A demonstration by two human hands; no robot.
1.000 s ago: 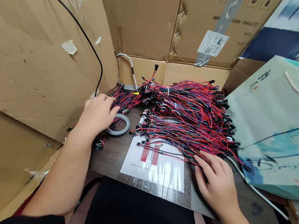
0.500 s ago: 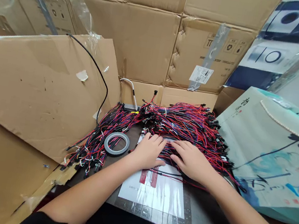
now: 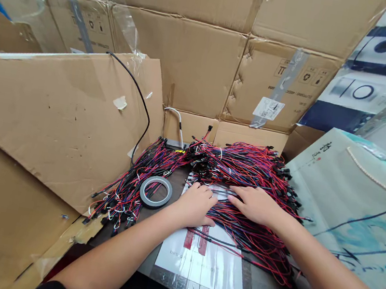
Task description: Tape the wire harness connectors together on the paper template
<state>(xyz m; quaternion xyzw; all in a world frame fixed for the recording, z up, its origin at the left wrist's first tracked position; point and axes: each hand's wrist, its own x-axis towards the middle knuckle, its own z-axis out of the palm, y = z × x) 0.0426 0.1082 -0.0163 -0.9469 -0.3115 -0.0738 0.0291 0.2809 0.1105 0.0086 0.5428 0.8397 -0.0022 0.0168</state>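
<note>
Red, blue and black wires lie in a wide bundle (image 3: 255, 237) across the front of the dark table. My left hand (image 3: 198, 206) is closed over the left end of this bundle, with its fingertips bent down and hidden among the wires. To its right, my right hand (image 3: 255, 204) rests at the bundle's upper edge, its fingers stretched out and thumb apart. A few thin dark wires run between the two hands. Behind them lies a second, larger pile of wires (image 3: 248, 165) with black connectors and white ties.
A grey tape roll (image 3: 156, 192) lies left of my left hand, beside more wires (image 3: 123, 192). A taped-down white sheet (image 3: 201, 268) is under the front bundle. Cardboard (image 3: 58, 118) stands at the left and back; a pale green bag (image 3: 362, 205) stands at the right.
The view has shifted, so the scene sits lower and further right. The front bundle now shows more fully below my right hand, spreading toward the right front. My left hand stays at its left end.
</note>
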